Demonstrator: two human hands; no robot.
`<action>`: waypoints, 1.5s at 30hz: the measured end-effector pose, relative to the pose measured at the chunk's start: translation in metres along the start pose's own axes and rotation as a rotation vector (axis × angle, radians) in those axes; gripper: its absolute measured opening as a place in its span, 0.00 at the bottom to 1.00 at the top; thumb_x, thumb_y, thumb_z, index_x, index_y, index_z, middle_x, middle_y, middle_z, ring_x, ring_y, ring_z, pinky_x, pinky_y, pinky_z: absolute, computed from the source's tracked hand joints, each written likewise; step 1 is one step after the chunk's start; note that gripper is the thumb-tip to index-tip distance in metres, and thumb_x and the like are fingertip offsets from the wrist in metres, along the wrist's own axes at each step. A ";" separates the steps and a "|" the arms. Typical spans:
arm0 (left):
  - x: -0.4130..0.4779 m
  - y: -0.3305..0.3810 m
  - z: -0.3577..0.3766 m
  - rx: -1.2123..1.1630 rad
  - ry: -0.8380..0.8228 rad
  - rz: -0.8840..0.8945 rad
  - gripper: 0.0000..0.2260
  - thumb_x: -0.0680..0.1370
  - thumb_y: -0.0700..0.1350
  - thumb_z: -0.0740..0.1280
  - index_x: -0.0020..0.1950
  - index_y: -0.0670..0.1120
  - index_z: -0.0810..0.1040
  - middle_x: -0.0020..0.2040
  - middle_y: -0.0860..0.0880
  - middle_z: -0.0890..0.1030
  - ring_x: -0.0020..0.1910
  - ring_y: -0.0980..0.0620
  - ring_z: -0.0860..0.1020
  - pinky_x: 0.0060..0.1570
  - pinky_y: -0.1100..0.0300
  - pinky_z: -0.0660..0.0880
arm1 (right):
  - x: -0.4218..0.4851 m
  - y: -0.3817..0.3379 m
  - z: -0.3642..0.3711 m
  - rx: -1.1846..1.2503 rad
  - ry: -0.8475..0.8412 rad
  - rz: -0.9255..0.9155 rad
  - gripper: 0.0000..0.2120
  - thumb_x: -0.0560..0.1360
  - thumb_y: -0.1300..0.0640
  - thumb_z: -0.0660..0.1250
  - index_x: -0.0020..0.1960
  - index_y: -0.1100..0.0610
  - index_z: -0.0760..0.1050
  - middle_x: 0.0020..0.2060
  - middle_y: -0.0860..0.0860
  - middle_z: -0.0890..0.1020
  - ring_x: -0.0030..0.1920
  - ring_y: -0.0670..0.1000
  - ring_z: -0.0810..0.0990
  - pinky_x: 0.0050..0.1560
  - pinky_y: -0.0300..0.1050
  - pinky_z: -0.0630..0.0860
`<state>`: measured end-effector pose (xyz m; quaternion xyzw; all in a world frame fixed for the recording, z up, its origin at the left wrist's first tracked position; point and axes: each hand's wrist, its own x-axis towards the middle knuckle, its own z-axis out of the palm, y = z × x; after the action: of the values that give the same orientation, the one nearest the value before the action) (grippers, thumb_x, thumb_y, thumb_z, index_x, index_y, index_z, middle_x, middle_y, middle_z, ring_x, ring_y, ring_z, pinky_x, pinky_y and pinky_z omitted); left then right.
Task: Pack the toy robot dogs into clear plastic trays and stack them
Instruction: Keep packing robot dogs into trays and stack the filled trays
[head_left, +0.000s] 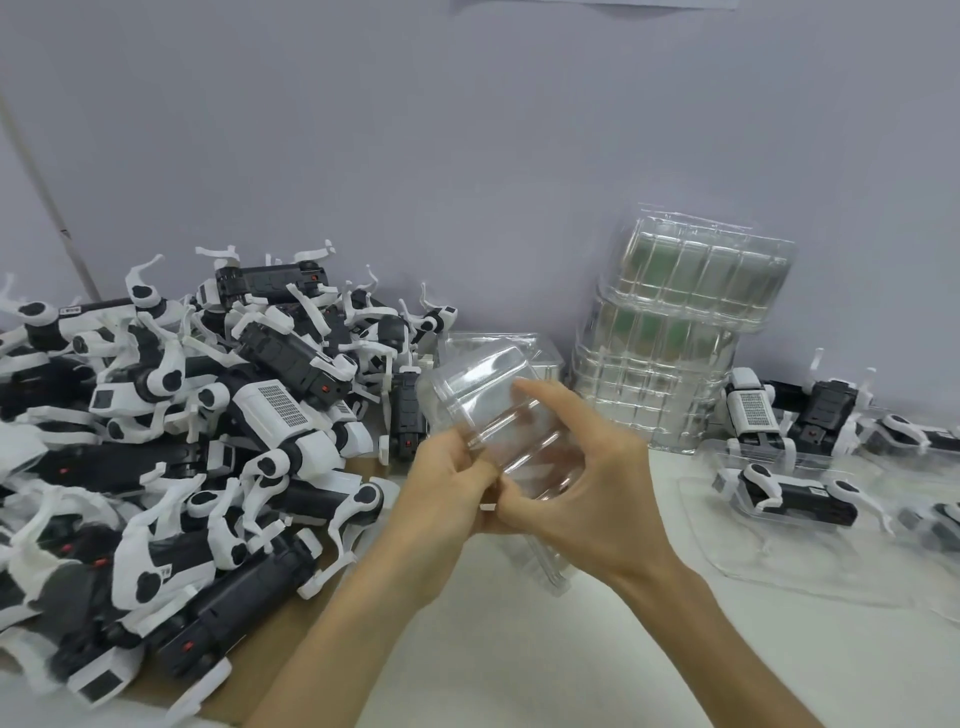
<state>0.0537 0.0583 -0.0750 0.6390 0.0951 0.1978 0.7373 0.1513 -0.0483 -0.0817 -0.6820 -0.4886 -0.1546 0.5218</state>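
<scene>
Clear plastic tray (498, 415) is held mid-scene above the table (519, 649) by both hands. The left hand (447, 483) pinches its near edge, and the right hand (582, 467) curls round its right side. A heap of dogs (182, 441) crowds the left on cardboard (291, 639), close beside the left hand. Far right, a leaning stack of trays (675, 338) stands against the wall (467, 156). Packed dogs (795, 493) lie at the right, apart from the hands.

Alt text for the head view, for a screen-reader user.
The left hand and right hand grip a clear plastic tray over a white table. A heap of toy robot dogs lies at left; a stack of clear trays and tray-packed dogs sit at right.
</scene>
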 end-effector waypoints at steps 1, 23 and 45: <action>0.000 -0.002 0.001 0.020 0.027 0.005 0.20 0.81 0.31 0.57 0.63 0.50 0.81 0.33 0.40 0.80 0.31 0.53 0.75 0.36 0.56 0.79 | -0.001 0.001 0.001 -0.017 -0.003 -0.008 0.36 0.58 0.58 0.78 0.66 0.48 0.76 0.50 0.41 0.82 0.44 0.45 0.84 0.41 0.38 0.80; 0.003 0.007 -0.027 -0.188 0.195 0.000 0.10 0.83 0.38 0.61 0.60 0.43 0.79 0.52 0.40 0.85 0.48 0.38 0.85 0.37 0.52 0.82 | 0.021 0.027 -0.042 0.085 0.156 0.178 0.42 0.61 0.46 0.80 0.72 0.41 0.67 0.57 0.38 0.76 0.51 0.45 0.81 0.44 0.39 0.81; 0.003 0.046 -0.035 -0.365 0.120 -0.104 0.12 0.78 0.39 0.58 0.59 0.37 0.74 0.58 0.21 0.71 0.53 0.22 0.76 0.51 0.38 0.79 | 0.147 0.068 0.037 -0.484 -0.288 -0.045 0.28 0.75 0.71 0.65 0.70 0.48 0.75 0.51 0.49 0.77 0.55 0.51 0.74 0.60 0.47 0.68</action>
<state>0.0346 0.0963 -0.0359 0.4761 0.1345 0.2113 0.8430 0.2662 0.0598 -0.0288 -0.7908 -0.5215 -0.1798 0.2653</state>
